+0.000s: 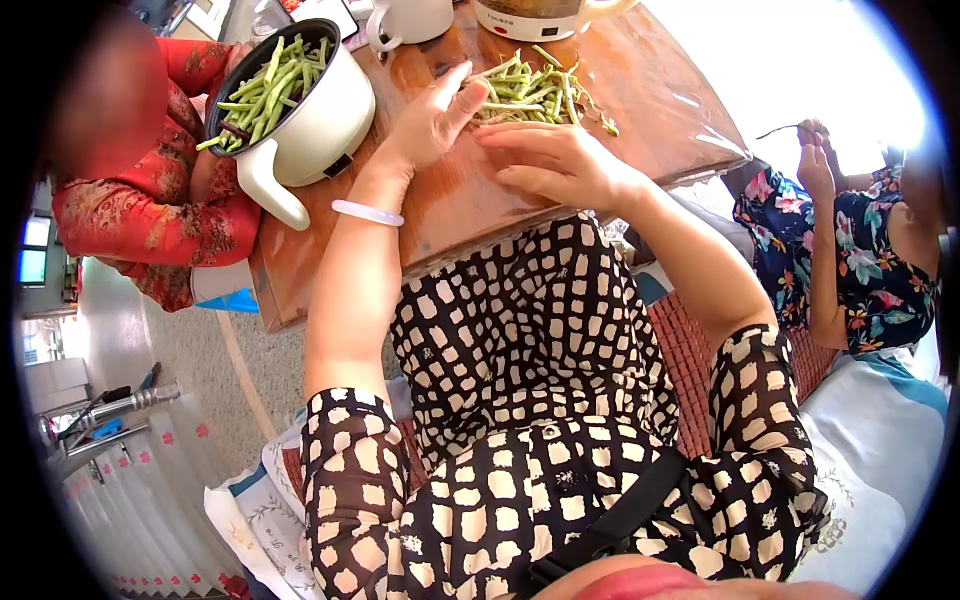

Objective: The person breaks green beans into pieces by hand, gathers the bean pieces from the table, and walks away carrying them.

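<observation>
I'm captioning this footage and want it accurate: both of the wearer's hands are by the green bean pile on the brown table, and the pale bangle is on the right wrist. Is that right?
Not quite: the head view shows the pale bangle on the left wrist. The left hand and right hand are indeed by the green bean pile on the brown table.

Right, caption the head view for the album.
Left hand and right hand at a pile of green beans on a brown table, with more beans in a white pot.
</observation>
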Demonstrator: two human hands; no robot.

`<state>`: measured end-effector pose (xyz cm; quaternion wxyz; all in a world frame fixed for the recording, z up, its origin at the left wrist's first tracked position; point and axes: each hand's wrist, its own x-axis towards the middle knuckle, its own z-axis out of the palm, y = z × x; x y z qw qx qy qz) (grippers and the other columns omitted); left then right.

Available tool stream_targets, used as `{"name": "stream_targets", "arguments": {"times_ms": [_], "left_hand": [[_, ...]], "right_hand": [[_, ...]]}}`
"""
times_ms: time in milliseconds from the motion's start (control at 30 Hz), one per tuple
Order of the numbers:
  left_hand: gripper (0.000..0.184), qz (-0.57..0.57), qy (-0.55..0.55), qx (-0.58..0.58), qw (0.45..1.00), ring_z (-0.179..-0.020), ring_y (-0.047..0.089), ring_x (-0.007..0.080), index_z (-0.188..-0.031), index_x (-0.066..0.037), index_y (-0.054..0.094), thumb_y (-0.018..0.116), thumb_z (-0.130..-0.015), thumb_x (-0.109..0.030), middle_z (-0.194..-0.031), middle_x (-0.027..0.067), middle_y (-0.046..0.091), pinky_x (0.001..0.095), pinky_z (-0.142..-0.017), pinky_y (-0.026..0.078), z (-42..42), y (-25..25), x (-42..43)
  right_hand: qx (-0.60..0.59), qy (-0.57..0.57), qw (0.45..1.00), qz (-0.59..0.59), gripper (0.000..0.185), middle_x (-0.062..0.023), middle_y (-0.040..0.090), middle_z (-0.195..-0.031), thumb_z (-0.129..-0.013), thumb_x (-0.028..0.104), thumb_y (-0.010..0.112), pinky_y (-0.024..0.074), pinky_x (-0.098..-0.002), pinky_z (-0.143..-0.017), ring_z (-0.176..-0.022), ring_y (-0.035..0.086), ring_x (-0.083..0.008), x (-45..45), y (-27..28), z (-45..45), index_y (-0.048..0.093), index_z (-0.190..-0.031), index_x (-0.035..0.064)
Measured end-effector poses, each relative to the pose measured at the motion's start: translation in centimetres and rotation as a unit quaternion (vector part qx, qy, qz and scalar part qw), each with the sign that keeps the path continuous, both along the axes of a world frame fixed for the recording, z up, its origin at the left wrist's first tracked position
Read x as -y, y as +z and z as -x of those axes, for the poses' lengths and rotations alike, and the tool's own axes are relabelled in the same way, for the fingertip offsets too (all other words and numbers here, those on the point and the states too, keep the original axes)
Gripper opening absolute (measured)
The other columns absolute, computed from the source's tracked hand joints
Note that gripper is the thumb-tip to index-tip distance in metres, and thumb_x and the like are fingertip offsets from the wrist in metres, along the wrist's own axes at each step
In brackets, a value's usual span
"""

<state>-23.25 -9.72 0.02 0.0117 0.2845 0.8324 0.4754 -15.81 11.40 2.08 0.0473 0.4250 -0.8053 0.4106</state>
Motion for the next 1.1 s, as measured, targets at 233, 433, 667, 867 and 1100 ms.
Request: {"name": "stream_targets", "arguments": {"times_ms": [233, 433, 667, 867, 1100], "left_hand": [[0.129, 0.124, -0.023, -0.117, 0.985, -0.134, 0.022, 0.038, -0.139, 0.006, 0.018, 0.058, -0.054, -0.082, -0.14, 0.0298, 0.027, 0.0396, -0.111, 0.02, -1.4, 0.3, -1.6], [0.131, 0.151, -0.054, -0.156, 0.975, -0.135, 0.019, 0.0377, -0.144, -0.005, 0.007, 0.083, -0.049, -0.054, -0.144, 0.0241, 0.022, 0.0413, -0.111, 0.02, -2.1, 0.5, -2.2], [0.131, 0.075, -0.075, -0.089, 0.99, -0.135, 0.019, 0.0367, -0.143, -0.002, 0.007, 0.082, -0.049, -0.055, -0.145, 0.0248, 0.019, 0.0397, -0.112, 0.02, -2.3, 0.9, -1.9], [0.133, 0.132, 0.024, -0.154, 0.979, -0.132, 0.027, 0.0386, -0.143, -0.003, 0.005, 0.082, -0.048, -0.057, -0.142, 0.0257, 0.027, 0.0405, -0.109, 0.024, -1.8, 0.1, -1.8], [0.138, 0.157, 0.006, -0.143, 0.977, -0.13, 0.028, 0.042, -0.141, 0.003, 0.009, 0.082, -0.042, -0.061, -0.139, 0.0293, 0.029, 0.0428, -0.109, 0.026, -1.7, 0.7, -2.0]], "right_hand": [[-0.013, -0.415, 0.904, 0.102, 0.046, -0.0232, 0.05, -0.123, -0.085, 0.033, 0.059, 0.0386, -0.0388, -0.098, -0.114, 0.048, -0.035, -4.7, -2.1, 0.6, 0.054, -0.118, 0.001], [0.025, -0.461, 0.886, -0.051, 0.078, -0.0289, 0.03, -0.138, -0.087, 0.051, 0.049, 0.0176, -0.0414, -0.111, -0.134, 0.022, -0.0387, -1.6, -2.8, 2.8, 0.029, -0.133, -0.0091], [0.045, -0.349, 0.935, 0.036, 0.07, -0.0271, 0.041, -0.131, -0.087, 0.049, 0.05, 0.032, -0.0387, -0.103, -0.124, 0.039, -0.0356, 1.0, -1.8, 2.8, 0.039, -0.128, -0.0074], [0.032, -0.385, 0.922, -0.023, 0.061, -0.0224, 0.056, -0.114, -0.086, 0.051, 0.05, 0.0376, -0.0396, -0.097, -0.112, 0.05, -0.035, -1.2, -1.2, 7.6, 0.055, -0.113, -0.0032], [-0.062, -0.236, 0.966, -0.081, 0.056, -0.0207, 0.051, -0.125, -0.088, 0.046, 0.049, 0.0359, -0.0386, -0.1, -0.119, 0.046, -0.0336, -1.3, -2.5, 6.8, 0.052, -0.121, -0.0001]]}}
